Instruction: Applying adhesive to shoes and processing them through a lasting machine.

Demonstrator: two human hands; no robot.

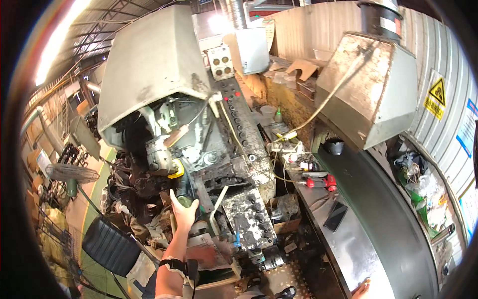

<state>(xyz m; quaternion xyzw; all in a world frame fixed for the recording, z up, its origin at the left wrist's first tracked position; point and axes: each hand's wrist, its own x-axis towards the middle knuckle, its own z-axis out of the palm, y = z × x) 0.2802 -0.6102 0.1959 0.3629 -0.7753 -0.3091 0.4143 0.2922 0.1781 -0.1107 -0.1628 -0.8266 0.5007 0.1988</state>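
Observation:
My left hand (183,213) reaches forward to the machine, thumb and fingers around a dark cylinder (183,188) with a greenish rounded end. Just beyond it sits a yellow ring-shaped part (177,169), below a grey metal machine head (160,155). A black strap with a small device (180,268) is around my left forearm. Only part of my right hand (362,288) shows, low at the right by the shiny metal tabletop (356,249); whether it holds anything is hidden.
A large pale hood (149,60) covers the machine. Its control panel (239,117) has rows of buttons. A phone (336,216) and a red tool (321,182) lie on the bench beside a dark belt (378,209). A black chair (110,247) stands at left.

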